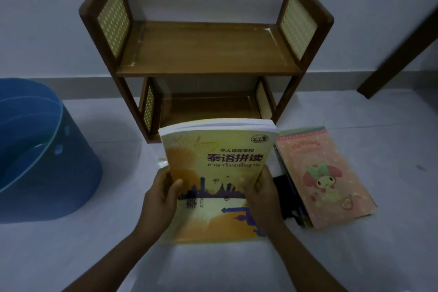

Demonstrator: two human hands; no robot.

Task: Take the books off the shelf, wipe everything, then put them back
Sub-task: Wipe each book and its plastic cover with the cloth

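— Two hands on one book?
— Yes. The left hand (161, 199) and the right hand (260, 194) grasp the yellow book (218, 173) by its side edges, fingers curled round it, thumbs on the cover. It sits near, in front of the shelf (206, 47).
— How many tiers?
— Two, both bare.
— Other books?
— One pink book (324, 178) tops a stack on the floor (71, 244) to the right; the count beneath I cannot tell. One blue bucket (35, 149) stands left.

A thick yellow-orange paperback book (218, 173) tilts up at centre frame. A pink cartoon-covered notebook (324, 178) lies atop a stack at right. The dark wooden two-tier shelf (206, 54) stands behind, both tiers bare.
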